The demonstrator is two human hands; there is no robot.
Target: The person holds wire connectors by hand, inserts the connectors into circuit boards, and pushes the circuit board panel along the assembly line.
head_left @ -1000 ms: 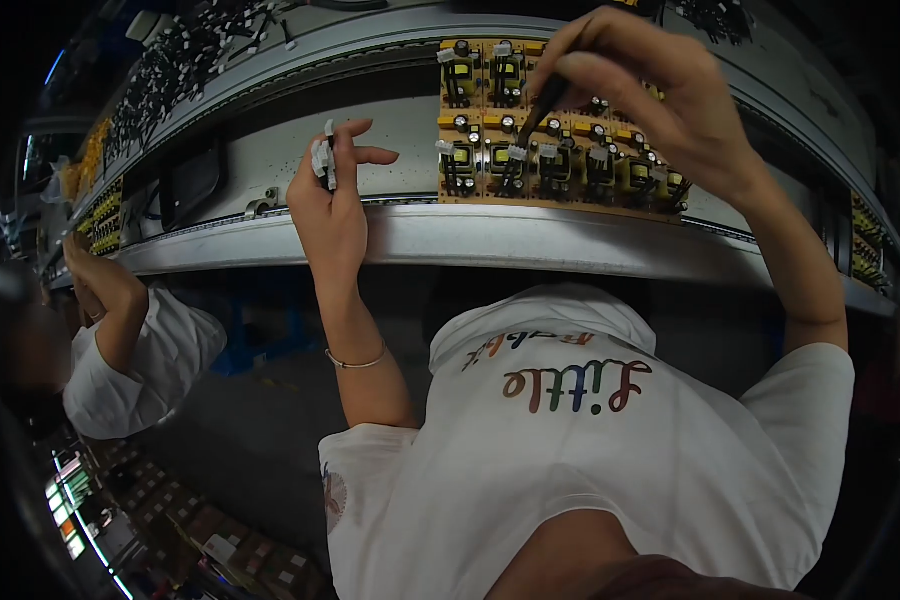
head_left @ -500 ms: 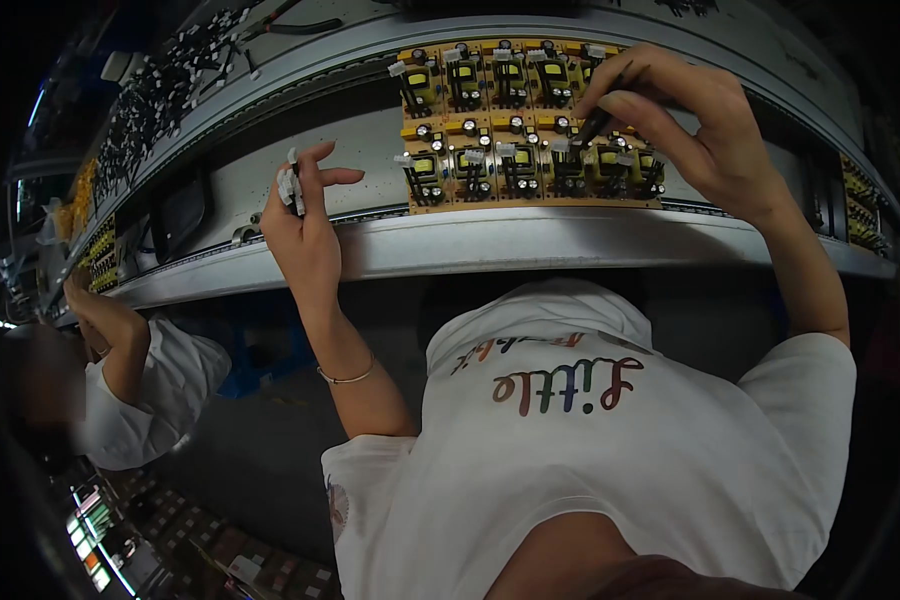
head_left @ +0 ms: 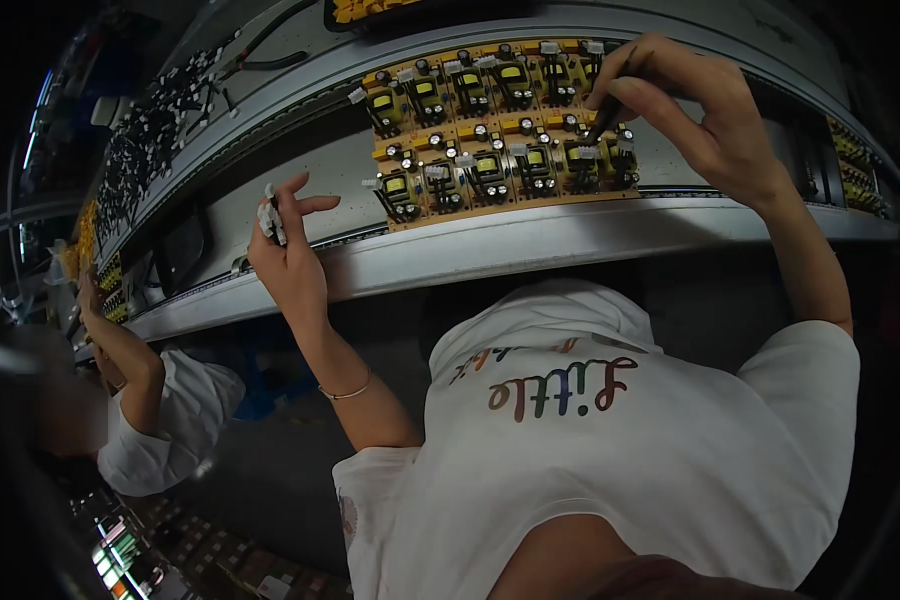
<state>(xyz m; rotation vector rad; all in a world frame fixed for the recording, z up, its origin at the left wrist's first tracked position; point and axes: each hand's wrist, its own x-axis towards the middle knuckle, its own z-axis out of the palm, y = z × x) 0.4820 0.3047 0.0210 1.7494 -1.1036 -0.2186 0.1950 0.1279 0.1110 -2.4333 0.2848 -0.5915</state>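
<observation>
My left hand (head_left: 292, 252) hovers left of the circuit board panel (head_left: 515, 200), over the conveyor. Several small white connectors (head_left: 270, 222) with black parts are held against its fingers, while the thumb and another finger stretch out. My right hand (head_left: 705, 115) is above the panel's right end, pinching slim black tweezers (head_left: 607, 118) that point down at the lower row of boards. Whether the tips touch a part I cannot tell. Each board carries a yellow-and-black transformer (head_left: 487, 166), capacitors and a white connector on dark leads.
Metal rails (head_left: 490, 232) border the conveyor. Beyond the far rail lie a heap of black-and-white connectors (head_left: 155, 150), pliers (head_left: 270, 62) and a black tray of yellow parts (head_left: 370, 10). Further boards (head_left: 858, 165) are at the right. A co-worker (head_left: 160, 420) sits at the left.
The panel has shifted left in view, and the tweezers now point further right along its lower row. My left hand sits slightly lower and further left, with the connectors still held.
</observation>
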